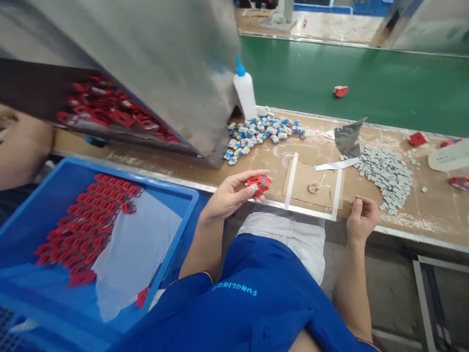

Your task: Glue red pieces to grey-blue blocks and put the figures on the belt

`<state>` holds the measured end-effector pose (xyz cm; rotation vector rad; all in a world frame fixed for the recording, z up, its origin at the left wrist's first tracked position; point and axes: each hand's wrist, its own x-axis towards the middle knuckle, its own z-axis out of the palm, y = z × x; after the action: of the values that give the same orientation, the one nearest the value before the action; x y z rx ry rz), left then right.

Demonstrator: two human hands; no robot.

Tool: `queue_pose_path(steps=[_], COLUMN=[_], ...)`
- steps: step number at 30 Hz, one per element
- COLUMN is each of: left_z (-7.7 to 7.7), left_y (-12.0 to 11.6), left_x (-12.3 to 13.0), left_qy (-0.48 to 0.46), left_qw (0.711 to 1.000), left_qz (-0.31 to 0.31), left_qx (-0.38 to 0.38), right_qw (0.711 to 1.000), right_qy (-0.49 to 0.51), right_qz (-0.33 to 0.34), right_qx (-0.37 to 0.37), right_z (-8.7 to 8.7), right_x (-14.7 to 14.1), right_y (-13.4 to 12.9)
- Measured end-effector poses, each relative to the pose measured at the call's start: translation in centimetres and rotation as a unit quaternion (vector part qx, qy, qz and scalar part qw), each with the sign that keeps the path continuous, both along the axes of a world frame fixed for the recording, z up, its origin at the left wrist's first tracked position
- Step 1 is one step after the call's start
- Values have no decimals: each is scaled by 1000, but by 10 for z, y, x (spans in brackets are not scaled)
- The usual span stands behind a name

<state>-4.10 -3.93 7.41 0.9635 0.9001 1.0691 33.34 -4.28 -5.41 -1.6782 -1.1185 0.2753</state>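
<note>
My left hand [230, 194] holds a red plastic housing [258, 185] between thumb and fingers, just above the table's front edge. A small white piece shows on the housing's near side. My right hand [362, 217] rests at the front edge with its fingers pinched together, and nothing shows in them. It is nearest to a pile of small grey blocks [386, 178]. Between my hands lies a cardboard sheet [311, 188] taped to the table, with a small coil of thin wire [314, 187] on it.
A blue crate [110, 195] lined with white sheet holds several red housings at my left. Above the table stand a steel bin [146, 63], a glue bottle [245, 93] and a heap of blue-and-white parts [260, 134]. A green conveyor belt [366, 73] runs behind.
</note>
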Motion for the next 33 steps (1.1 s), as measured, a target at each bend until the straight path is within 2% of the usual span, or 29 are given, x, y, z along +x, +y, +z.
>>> queue_pose_path(steps=[2, 3, 5, 7, 8, 9, 12, 16, 23, 28, 30, 33], left_z=[-17, -25, -40, -53, -58, -62, -70, -74, -75, -71, -70, -70], left_y=[11, 14, 19, 22, 23, 25, 31, 38, 27, 14, 12, 13], left_x=[22, 31, 47, 59, 63, 66, 69, 68, 80, 97, 98, 92], left_qy=[-51, -70, -96, -100, -95, -84, -46, -22, -60, -44, -42, -53], left_qw=[996, 990, 978, 969, 968, 969, 976, 975, 990, 996, 994, 989], left_qz=[-67, -105, -174, -220, -228, -230, -213, -203, -122, -25, -16, -46], left_qx=[-42, -56, -66, -59, -51, -39, 21, 92, 32, 70, 100, 130], right_qw=[1000, 999, 988, 966, 957, 956, 957, 952, 965, 973, 970, 959], right_qy=[12, 13, -5, -15, -21, -27, -41, -38, 0, 35, 63, 116], right_qz=[10, 38, 141, 252, 285, 289, 286, 303, 256, 210, 219, 251], right_qx=[22, 36, 61, 60, 58, 52, 36, 38, 54, 84, 83, 60], right_z=[10, 17, 35, 53, 60, 65, 69, 64, 58, 55, 54, 52], right_x=[-16, -27, -55, -83, -94, -102, -110, -105, -111, -114, -113, -109], right_y=[-18, -28, -43, -49, -49, -46, -36, -31, -32, -32, -32, -33])
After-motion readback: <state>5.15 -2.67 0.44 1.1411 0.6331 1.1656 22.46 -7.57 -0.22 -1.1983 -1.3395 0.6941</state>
